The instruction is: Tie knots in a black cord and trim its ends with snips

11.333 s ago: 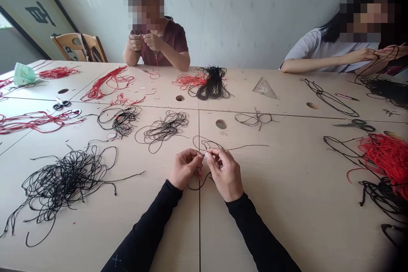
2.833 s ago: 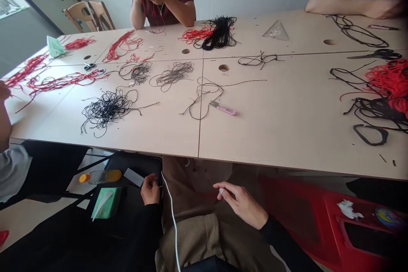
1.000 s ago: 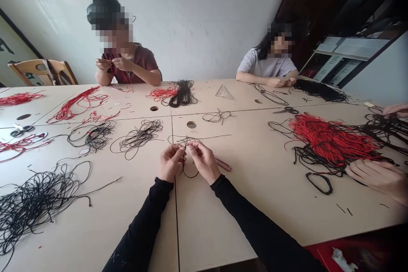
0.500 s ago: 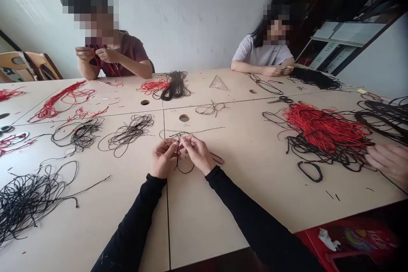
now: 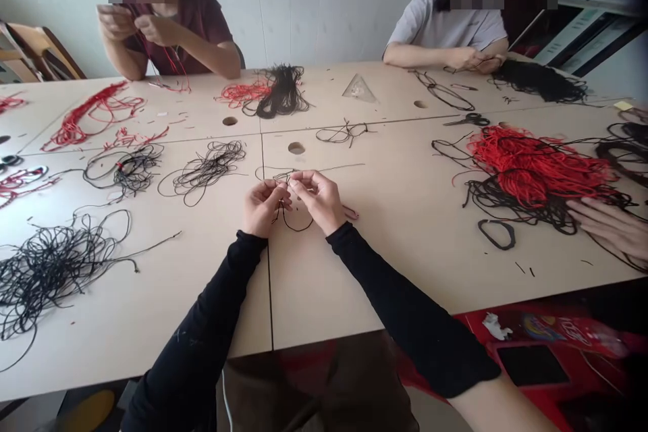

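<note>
My left hand (image 5: 264, 206) pinches a thin black cord (image 5: 298, 229) between thumb and fingertips, just above the table (image 5: 349, 290). Close beside it my right hand (image 5: 318, 199) has its thumb and fingers pressed together on the same cord. The cord hangs below the fingers in a loop, and loose strands lie on the table beyond the fingertips. What sits exactly between the fingertips is too small to make out. A slim pinkish tool (image 5: 350, 212) lies partly hidden behind my right wrist.
Black cord bundles (image 5: 210, 165) and a large tangle (image 5: 50, 270) lie left. A red cord heap (image 5: 541, 162), scissors (image 5: 468, 119) and another person's hand (image 5: 610, 226) are right. Two people sit opposite, near a clear triangle ruler (image 5: 359, 89). A red seat (image 5: 476, 324) stands below the table edge.
The view has tilted down, so the table appears higher and my lap shows. My hands keep their pinch on the cord. The other person's hand at right now lies flatter by the heap.
</note>
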{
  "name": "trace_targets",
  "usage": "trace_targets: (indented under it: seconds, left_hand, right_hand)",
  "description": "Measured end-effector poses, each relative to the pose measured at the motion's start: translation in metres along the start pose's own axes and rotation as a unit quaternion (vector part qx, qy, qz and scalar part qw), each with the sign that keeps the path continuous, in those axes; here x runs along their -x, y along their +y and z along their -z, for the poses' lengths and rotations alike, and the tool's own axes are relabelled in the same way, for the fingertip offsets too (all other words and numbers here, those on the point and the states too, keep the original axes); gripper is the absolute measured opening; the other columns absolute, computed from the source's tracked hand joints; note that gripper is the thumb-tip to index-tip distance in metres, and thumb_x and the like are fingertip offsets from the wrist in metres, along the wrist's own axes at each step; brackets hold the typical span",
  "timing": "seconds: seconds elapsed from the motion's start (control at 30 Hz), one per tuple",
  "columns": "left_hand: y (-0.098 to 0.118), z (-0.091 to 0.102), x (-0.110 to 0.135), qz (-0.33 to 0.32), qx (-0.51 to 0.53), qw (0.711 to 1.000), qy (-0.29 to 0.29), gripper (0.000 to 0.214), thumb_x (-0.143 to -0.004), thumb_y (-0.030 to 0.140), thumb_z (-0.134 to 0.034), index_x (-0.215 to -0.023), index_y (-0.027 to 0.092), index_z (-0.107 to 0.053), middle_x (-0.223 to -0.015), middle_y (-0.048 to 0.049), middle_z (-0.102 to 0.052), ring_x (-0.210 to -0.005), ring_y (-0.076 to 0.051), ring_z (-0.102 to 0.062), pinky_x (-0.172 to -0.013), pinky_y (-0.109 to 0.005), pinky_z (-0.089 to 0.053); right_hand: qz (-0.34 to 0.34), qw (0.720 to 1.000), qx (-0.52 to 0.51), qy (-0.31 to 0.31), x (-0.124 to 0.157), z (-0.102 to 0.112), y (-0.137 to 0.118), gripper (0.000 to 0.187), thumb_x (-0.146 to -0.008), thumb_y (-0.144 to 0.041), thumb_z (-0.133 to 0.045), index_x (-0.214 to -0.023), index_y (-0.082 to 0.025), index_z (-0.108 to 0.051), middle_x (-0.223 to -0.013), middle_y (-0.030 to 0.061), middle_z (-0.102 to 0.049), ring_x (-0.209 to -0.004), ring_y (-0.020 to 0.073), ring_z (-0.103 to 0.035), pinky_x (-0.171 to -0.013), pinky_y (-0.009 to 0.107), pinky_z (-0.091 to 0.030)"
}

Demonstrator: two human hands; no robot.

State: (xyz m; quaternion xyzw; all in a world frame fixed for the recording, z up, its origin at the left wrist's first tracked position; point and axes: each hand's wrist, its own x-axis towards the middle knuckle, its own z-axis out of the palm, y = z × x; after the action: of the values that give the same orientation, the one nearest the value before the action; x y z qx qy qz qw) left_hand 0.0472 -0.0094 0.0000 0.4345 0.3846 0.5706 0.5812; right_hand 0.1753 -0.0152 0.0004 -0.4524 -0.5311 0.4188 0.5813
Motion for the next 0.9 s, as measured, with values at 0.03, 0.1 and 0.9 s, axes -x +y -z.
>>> trace_targets:
  seconds: [0.03, 0.1, 0.9]
  left_hand:
    - [0.0003, -0.0003, 0.0001, 0.001, -0.001, 1.000, -0.001, 0.028, -0.065, 0.034, -0.078, -0.074, 0.013, -0.060, -0.062, -0.0014, -0.062, -0.052, -0.011, -0.058, -0.051, -0.026, -0.051]
    - [0.0014, -0.0008, 0.0006, 0.007, -0.001, 1.000, -0.004, 0.029, -0.065, 0.034, -0.078, -0.074, 0.013, -0.061, -0.062, -0.0014, -0.062, -0.053, -0.011, -0.059, -0.051, -0.026, -0.051]
    - [0.0004, 0.0032, -0.0016, 0.034, 0.027, 0.999, 0.025, 0.026, -0.070, 0.034, -0.074, -0.078, 0.013, -0.062, -0.068, -0.0031, -0.064, -0.061, -0.014, -0.062, -0.056, -0.027, -0.053]
  right_hand:
    - [0.005, 1.000, 0.000, 0.007, -0.0001, -0.0001, -0.0001, 0.021, -0.080, -0.034, -0.063, -0.090, -0.016, -0.064, -0.086, 0.0040, -0.068, -0.078, 0.0148, -0.063, -0.072, 0.028, -0.052]
    - [0.011, 1.000, -0.007, 0.020, -0.0005, -0.0002, -0.0011, 0.019, -0.080, -0.034, -0.063, -0.089, -0.017, -0.064, -0.087, 0.0038, -0.068, -0.080, 0.0151, -0.063, -0.074, 0.029, -0.052]
    - [-0.026, 0.996, -0.075, 0.046, -0.0027, -0.0042, -0.0010, 0.026, -0.074, -0.032, -0.068, -0.094, -0.018, -0.059, -0.080, 0.0023, -0.067, -0.078, 0.0170, -0.064, -0.076, 0.032, -0.050]
